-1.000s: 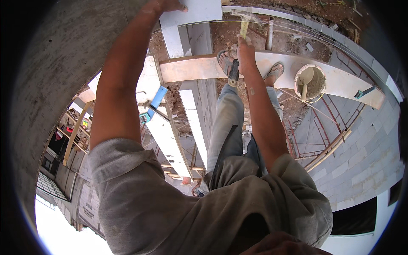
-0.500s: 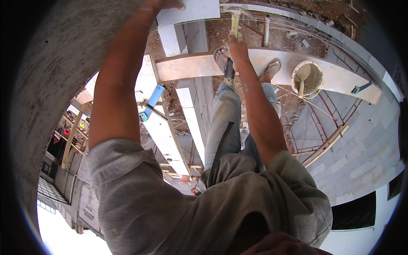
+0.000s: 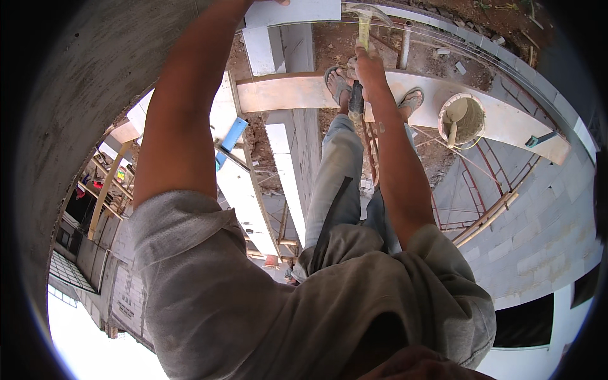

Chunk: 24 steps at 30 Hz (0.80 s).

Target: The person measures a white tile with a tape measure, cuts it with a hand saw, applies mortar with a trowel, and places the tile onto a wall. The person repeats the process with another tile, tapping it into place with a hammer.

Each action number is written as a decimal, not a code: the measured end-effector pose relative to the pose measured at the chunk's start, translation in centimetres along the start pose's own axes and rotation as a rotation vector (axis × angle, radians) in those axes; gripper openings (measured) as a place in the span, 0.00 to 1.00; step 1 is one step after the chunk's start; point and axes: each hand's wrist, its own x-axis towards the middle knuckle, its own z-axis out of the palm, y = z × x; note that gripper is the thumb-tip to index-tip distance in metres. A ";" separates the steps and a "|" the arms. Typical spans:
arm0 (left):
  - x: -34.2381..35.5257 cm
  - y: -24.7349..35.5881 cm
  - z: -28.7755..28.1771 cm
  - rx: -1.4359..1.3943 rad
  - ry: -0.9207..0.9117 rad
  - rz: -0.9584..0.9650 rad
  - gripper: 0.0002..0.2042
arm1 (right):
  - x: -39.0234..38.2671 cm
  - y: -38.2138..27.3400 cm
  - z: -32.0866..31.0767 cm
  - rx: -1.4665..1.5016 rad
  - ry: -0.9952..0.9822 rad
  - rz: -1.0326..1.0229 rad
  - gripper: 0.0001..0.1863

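My right hand [image 3: 369, 68] is closed round the handle of a claw hammer. The hammer [image 3: 364, 33] has a yellowish shaft and a dark grip, and its metal head is at the upper edge, right beside a pale block [image 3: 297, 12]. On that block rests my left hand [image 3: 273, 1], cut off by the top of the picture; only a fingertip or two show, stretched out. Taut thin string runs along the block's near side. Under the block stands a pale, narrow upright piece [image 3: 261, 50].
My sandalled feet stand on a raised plank [image 3: 285, 93]. To their right sit a mortar bucket [image 3: 462, 120] with a handled tool in it and a small teal-handled tool [image 3: 540, 139]. A blue-bladed tool [image 3: 232, 139] lies on the left boards. Red scaffold frames [image 3: 475, 183] stand below.
The view has shifted slightly, so most things sit a little further right. My left hand has slid further out at the top. The hammer, still in my right hand, stays by the block.
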 end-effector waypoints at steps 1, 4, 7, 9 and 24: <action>0.0 -0.1 0.1 0.027 0.010 -0.010 0.22 | 0.2 0.0 -0.3 0.009 -0.008 -0.013 0.13; 0.1 0.4 -0.1 0.054 0.017 -0.017 0.23 | 1.2 0.4 -1.6 0.060 -0.003 -0.070 0.14; -0.2 1.5 -1.2 -0.013 -0.003 0.009 0.23 | 1.2 0.0 -0.5 0.120 0.078 -0.010 0.14; -0.6 1.5 -1.2 -0.029 0.002 0.015 0.23 | -0.4 -0.7 0.6 0.105 0.022 -0.048 0.12; 0.0 0.9 -0.9 0.002 -0.046 -0.007 0.23 | -0.6 -0.3 0.9 0.135 -0.034 -0.036 0.08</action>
